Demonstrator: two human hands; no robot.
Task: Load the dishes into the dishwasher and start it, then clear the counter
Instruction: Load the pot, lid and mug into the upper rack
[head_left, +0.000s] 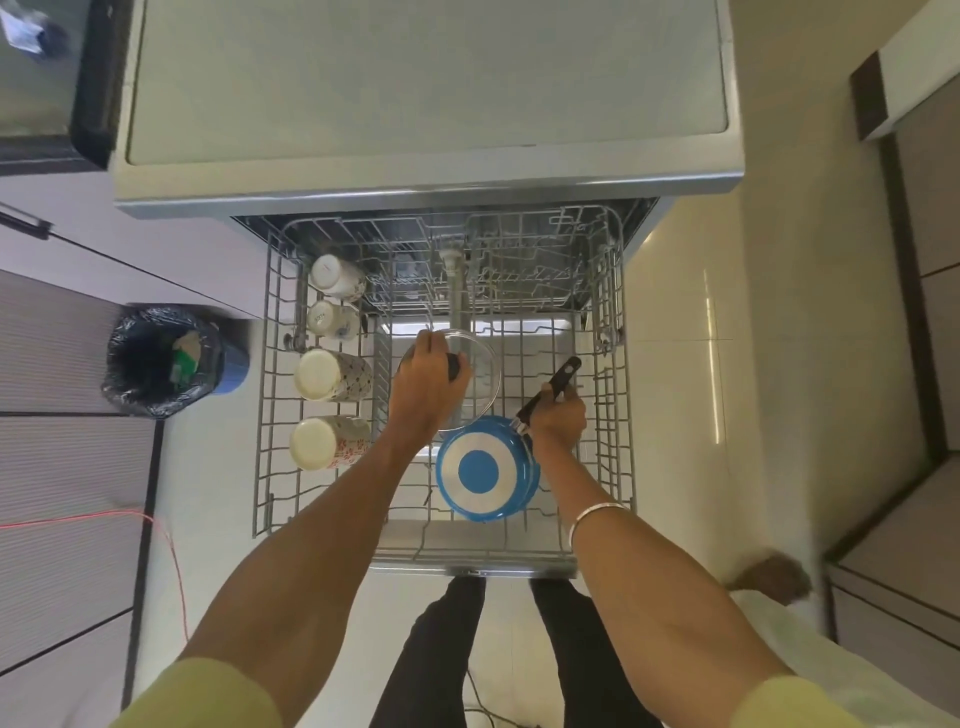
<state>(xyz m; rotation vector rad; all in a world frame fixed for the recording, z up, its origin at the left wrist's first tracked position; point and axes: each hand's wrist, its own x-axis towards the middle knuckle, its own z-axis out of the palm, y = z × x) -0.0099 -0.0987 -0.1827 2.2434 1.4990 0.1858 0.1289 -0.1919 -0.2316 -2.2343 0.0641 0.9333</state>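
Head view: left hand (428, 382) grips the black knob of a glass lid (470, 382), right hand (558, 415) holds the black handle of an upturned blue pan (485, 470), both over the pulled-out dishwasher rack (615, 415). 4 mugs (324, 374) line the rack's left side, and a black-lined bin (161, 361) stands on the floor beside it. The left hand covers most of the knob; the clear lid's far rim is hard to make out.
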